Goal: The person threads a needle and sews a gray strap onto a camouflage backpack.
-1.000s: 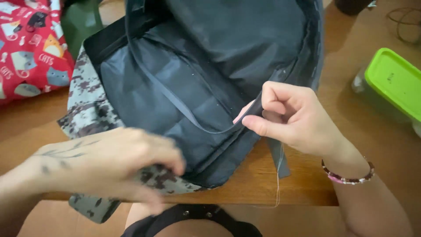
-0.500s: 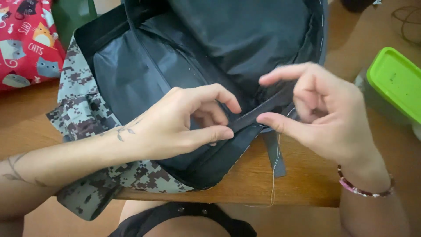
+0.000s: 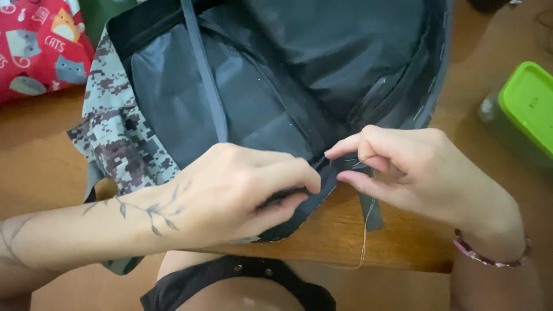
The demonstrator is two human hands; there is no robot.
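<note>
Needle unseen between right hand (image 3: pixel 415 173) fingertips

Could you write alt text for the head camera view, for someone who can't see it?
Two bare hands pinch the edge of a dark grey bag with a camouflage panel: left hand grips the fabric, right hand holds a pale thread that hangs over the wooden table. A green-lidded box sits at right.

Both arms bare, no sleeves: left hand (image 3: pixel 230 196) and forearm carry a thin leafy vine tattoo (image 3: pixel 144 208), right hand (image 3: pixel 415 167) has a pink-and-dark beaded bracelet (image 3: pixel 487 256) at the wrist.
</note>
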